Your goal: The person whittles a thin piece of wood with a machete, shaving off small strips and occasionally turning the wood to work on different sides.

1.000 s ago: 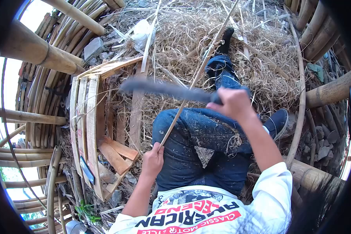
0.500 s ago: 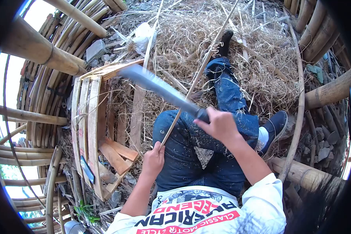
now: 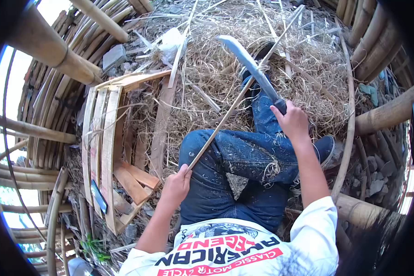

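Note:
My left hand (image 3: 175,186) is closed on the near end of a long, thin bamboo strip (image 3: 232,108). The strip slants up over my bent knee and away to the far right. In my right hand (image 3: 293,120) is a machete (image 3: 248,60), gripped by its dark handle. Its broad, slightly curved blade points up and to the left, crossing the strip beyond my knee; at the crossing the two appear to touch, with pale shavings there. More curled shavings cling to my jeans (image 3: 257,154).
A slatted wooden crate (image 3: 109,122) lies to the left, with a phone (image 3: 99,197) on its slats. Straw-like shavings (image 3: 317,87) cover the ground ahead. Bamboo poles (image 3: 370,211) stand and lie around me. A plastic bag (image 3: 171,42) and a grey block (image 3: 114,57) lie beyond the crate.
My right hand has moved the machete away from me and to the right, its blade swinging from pointing left to pointing more upward. My left hand keeps hold of the strip, slightly lower.

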A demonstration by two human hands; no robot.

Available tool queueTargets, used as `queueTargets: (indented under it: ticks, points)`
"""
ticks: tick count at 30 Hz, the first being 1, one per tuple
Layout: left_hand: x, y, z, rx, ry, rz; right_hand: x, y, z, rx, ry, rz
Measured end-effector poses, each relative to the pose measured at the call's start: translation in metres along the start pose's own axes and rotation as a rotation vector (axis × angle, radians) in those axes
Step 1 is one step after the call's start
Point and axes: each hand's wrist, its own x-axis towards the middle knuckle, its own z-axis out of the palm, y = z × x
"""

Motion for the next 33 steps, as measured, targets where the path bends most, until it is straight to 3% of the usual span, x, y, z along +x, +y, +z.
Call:
queueTargets:
  ticks: [3, 11, 21, 27, 33]
  points:
    - [-0.007, 0.011, -0.002, 0.041, -0.018, -0.072, -0.036, -0.032, 0.011, 0.202, 0.068, -0.034]
    - [-0.013, 0.038, -0.02, -0.084, -0.166, -0.286, -0.096, -0.101, 0.018, 0.206, -0.244, -0.311]
    - [-0.016, 0.031, -0.008, 0.154, -0.111, -0.197, -0.108, -0.109, 0.025, 0.218, -0.199, -0.347]
    - [-0.016, 0.016, -0.012, -0.035, -0.076, -0.144, -0.11, -0.108, 0.026, 0.232, -0.157, -0.366]
    - [-0.009, 0.002, -0.025, -0.258, -0.297, -0.175, -0.111, -0.109, 0.029, 0.231, -0.115, -0.378]
